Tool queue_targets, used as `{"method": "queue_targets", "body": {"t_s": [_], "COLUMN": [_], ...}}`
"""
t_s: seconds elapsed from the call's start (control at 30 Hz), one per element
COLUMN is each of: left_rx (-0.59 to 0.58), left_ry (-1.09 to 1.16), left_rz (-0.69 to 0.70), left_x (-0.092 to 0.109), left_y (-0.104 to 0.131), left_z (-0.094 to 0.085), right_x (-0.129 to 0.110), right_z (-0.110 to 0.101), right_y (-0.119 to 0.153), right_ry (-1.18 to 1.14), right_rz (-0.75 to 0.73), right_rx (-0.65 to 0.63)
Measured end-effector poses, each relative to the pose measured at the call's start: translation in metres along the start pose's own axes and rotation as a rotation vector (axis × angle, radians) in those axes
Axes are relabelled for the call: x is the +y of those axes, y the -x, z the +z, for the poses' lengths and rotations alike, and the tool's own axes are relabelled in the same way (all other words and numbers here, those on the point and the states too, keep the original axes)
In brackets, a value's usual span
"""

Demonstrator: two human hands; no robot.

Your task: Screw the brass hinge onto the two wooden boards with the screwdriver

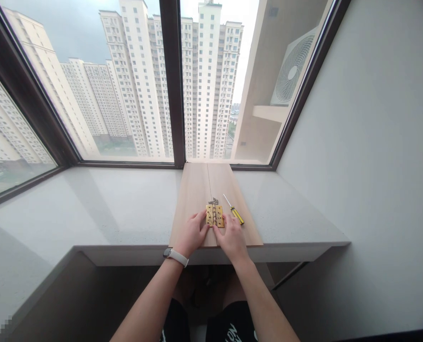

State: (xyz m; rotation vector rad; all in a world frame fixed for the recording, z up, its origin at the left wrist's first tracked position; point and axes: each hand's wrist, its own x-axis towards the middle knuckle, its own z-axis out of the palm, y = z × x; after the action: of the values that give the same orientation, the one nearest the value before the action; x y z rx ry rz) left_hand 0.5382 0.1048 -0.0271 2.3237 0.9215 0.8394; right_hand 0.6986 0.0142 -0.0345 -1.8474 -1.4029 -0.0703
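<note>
Gold hinge (pixel 219 216) lies open, long axis pointing toward the window (pixel 174 90).

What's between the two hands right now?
In the head view, a gold hinge lies on the wooden boards between the left hand and right hand.

Wht ctr (pixel 136 204) carries 2 adjoining wood bds (pixel 195 187), w/ gold hinge (pixel 214 216), screws (pixel 214 201) & yel/blk screwdriver (pixel 237 215) on top.
</note>
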Motion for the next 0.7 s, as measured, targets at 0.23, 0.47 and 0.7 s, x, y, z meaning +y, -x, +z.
{"method": "queue_targets", "body": {"t_s": [0.23,0.47,0.7], "left_rx": [0.004,-0.001,0.006], "left_ry": [-0.015,-0.031,-0.028], "left_rz": [0.022,0.022,0.035], "left_x": [0.0019,0.004,0.0034], "left_y": [0.0002,0.0005,0.0014], "left_z": [-0.0016,-0.003,-0.0035], "right_x": [-0.0009,0.0007,0.0014], "right_z": [0.0007,0.0024,0.0029], "right_y": [0.0003,-0.0001,-0.0003], "right_ry": [-0.004,0.001,-0.003], "right_rz": [0.013,0.017,0.022], "right_rx": [0.003,0.005,0.011]}}
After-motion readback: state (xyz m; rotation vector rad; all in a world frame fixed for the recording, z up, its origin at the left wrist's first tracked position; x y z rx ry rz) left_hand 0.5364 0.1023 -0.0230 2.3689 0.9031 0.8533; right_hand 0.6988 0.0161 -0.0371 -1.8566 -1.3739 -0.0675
